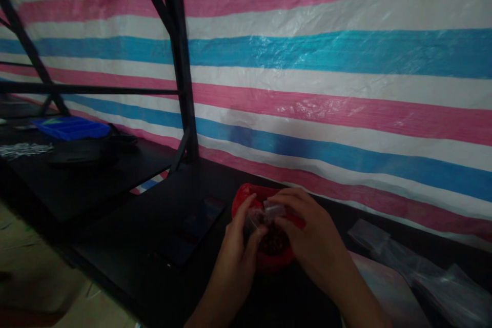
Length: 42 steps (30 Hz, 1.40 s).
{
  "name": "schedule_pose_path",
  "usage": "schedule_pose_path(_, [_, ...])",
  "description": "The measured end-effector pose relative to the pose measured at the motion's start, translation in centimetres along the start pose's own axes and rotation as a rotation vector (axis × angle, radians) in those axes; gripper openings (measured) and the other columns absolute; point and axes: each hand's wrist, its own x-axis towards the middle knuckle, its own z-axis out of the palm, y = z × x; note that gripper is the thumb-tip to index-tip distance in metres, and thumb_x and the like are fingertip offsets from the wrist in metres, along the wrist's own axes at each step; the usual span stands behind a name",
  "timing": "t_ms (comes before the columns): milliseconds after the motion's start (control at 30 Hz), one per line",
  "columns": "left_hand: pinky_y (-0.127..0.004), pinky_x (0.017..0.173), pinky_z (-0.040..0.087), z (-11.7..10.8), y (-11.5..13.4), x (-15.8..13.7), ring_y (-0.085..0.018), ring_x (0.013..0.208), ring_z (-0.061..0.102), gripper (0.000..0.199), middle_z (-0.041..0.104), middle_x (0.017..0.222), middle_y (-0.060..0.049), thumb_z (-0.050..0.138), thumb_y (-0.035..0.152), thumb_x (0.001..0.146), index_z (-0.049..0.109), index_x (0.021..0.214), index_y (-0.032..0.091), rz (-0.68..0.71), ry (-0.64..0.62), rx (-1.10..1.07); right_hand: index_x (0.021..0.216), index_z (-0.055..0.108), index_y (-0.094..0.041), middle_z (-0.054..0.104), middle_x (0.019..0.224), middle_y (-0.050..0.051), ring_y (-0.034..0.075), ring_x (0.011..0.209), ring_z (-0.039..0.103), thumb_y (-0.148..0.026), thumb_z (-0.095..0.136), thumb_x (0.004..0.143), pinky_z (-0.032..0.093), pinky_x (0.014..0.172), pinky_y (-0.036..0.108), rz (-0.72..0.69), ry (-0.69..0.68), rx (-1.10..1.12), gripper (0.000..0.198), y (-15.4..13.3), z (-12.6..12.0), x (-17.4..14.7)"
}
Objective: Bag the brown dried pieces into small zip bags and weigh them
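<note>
A red container (246, 192), perhaps a bag or bowl, stands on the black table and holds small dark pieces (273, 243) too dim to name. Over its opening, my left hand (240, 241) has its thumb and fingers closed on a small clear plastic bag (253, 219). Opposite it, my right hand (307, 230) pinches the whitish upper part (274, 209) of what seems to be the same bag. Fingers partly cover the bag, so its contents cannot be made out.
Left of the container lies a dark phone-like slab (192, 230). Clear plastic bags (423, 266) and a pale rounded sheet (384, 287) lie to the right. Farther left are a blue tray (71, 128), silvery pieces (25, 150) and a black frame post (180, 61) before a striped tarp (338, 92).
</note>
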Motion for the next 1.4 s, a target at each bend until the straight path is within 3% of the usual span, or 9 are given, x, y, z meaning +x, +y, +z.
schedule_pose_path(100, [-0.046, 0.116, 0.047, -0.9, 1.0, 0.4, -0.030, 0.137, 0.061, 0.056, 0.065, 0.147, -0.010, 0.060, 0.047, 0.098, 0.052, 0.149, 0.027, 0.003, 0.143, 0.011, 0.117, 0.077, -0.026, 0.071, 0.128, 0.005, 0.022, 0.117, 0.068, -0.003, 0.063, 0.084, 0.050, 0.107, 0.036, 0.061, 0.063, -0.043, 0.042, 1.0, 0.3, -0.1])
schedule_pose_path(200, [-0.047, 0.109, 0.052, -1.8, 1.4, 0.8, -0.031, 0.123, 0.070, 0.061, 0.072, 0.135, -0.011, 0.060, 0.054, 0.097, 0.050, 0.149, 0.025, -0.094, 0.228, 0.062, 0.110, 0.079, -0.022, 0.075, 0.122, 0.009, 0.027, 0.119, 0.068, 0.003, 0.063, 0.078, 0.048, 0.109, 0.042, 0.155, -0.047, -0.162, 0.043, 3.0, 1.1, -0.6])
schedule_pose_path(367, [-0.046, 0.094, 0.059, -1.4, 0.6, 0.5, -0.032, 0.111, 0.074, 0.060, 0.075, 0.124, -0.015, 0.060, 0.059, 0.095, 0.055, 0.140, 0.020, -0.216, 0.103, -0.055, 0.103, 0.079, -0.020, 0.078, 0.114, 0.013, 0.032, 0.113, 0.071, 0.006, 0.060, 0.074, 0.052, 0.101, 0.045, 0.246, -0.140, -0.169, 0.044, 5.1, 3.0, -1.3])
schedule_pose_path(567, [-0.042, 0.087, 0.060, -1.2, -0.1, 0.3, -0.030, 0.102, 0.075, 0.066, 0.075, 0.118, -0.013, 0.068, 0.067, 0.086, 0.062, 0.131, 0.020, -0.280, 0.238, -0.142, 0.095, 0.080, -0.024, 0.083, 0.101, 0.004, 0.021, 0.097, 0.078, 0.011, 0.052, 0.068, 0.056, 0.085, 0.030, 0.223, -0.265, -0.010, 0.053, 3.4, 3.9, -0.9])
schedule_pose_path(767, [-0.041, 0.083, 0.062, -2.3, 0.0, 0.7, -0.025, 0.088, 0.077, 0.061, 0.077, 0.112, -0.011, 0.071, 0.060, 0.089, 0.060, 0.136, 0.022, -0.412, 0.242, -0.263, 0.090, 0.078, -0.021, 0.084, 0.094, 0.004, 0.022, 0.092, 0.079, 0.003, 0.058, 0.072, 0.058, 0.085, 0.032, 0.290, -0.282, 0.256, 0.035, 2.3, 3.4, -0.6])
schedule_pose_path(933, [-0.043, 0.092, 0.060, -1.9, 1.0, 0.8, -0.029, 0.104, 0.074, 0.066, 0.075, 0.117, -0.010, 0.071, 0.058, 0.087, 0.055, 0.140, 0.022, -0.192, 0.286, -0.101, 0.098, 0.077, -0.021, 0.084, 0.101, 0.005, 0.023, 0.098, 0.078, -0.003, 0.060, 0.075, 0.058, 0.092, 0.036, 0.305, -0.231, 0.355, 0.033, 3.2, 3.3, -0.6])
schedule_pose_path(1033, [-0.044, 0.101, 0.056, -1.6, 1.5, 0.7, -0.029, 0.116, 0.070, 0.058, 0.072, 0.127, -0.009, 0.066, 0.052, 0.092, 0.054, 0.143, 0.027, -0.075, 0.244, 0.017, 0.104, 0.077, -0.021, 0.083, 0.108, 0.006, 0.023, 0.103, 0.078, -0.010, 0.063, 0.077, 0.058, 0.097, 0.038, 0.314, -0.148, 0.403, 0.032, 3.7, 2.4, -0.4])
schedule_pose_path(1267, [-0.055, 0.115, 0.045, -1.1, 0.5, 0.2, -0.031, 0.129, 0.060, 0.049, 0.065, 0.137, -0.009, 0.060, 0.035, 0.097, 0.058, 0.146, 0.033, 0.016, 0.081, 0.281, 0.111, 0.077, -0.024, 0.083, 0.110, 0.007, 0.026, 0.106, 0.077, -0.023, 0.069, 0.081, 0.058, 0.100, 0.042, 0.281, -0.083, 0.435, 0.031, 1.8, -0.4, 0.0])
schedule_pose_path(1400, [-0.056, 0.116, 0.043, -0.5, -0.2, 0.1, -0.033, 0.133, 0.057, 0.050, 0.063, 0.141, -0.011, 0.057, 0.034, 0.098, 0.056, 0.149, 0.030, 0.045, 0.013, 0.296, 0.108, 0.079, -0.027, 0.081, 0.114, 0.004, 0.024, 0.109, 0.075, -0.011, 0.063, 0.079, 0.056, 0.103, 0.039, 0.195, -0.072, 0.252, 0.036, 0.0, 0.0, -0.2])
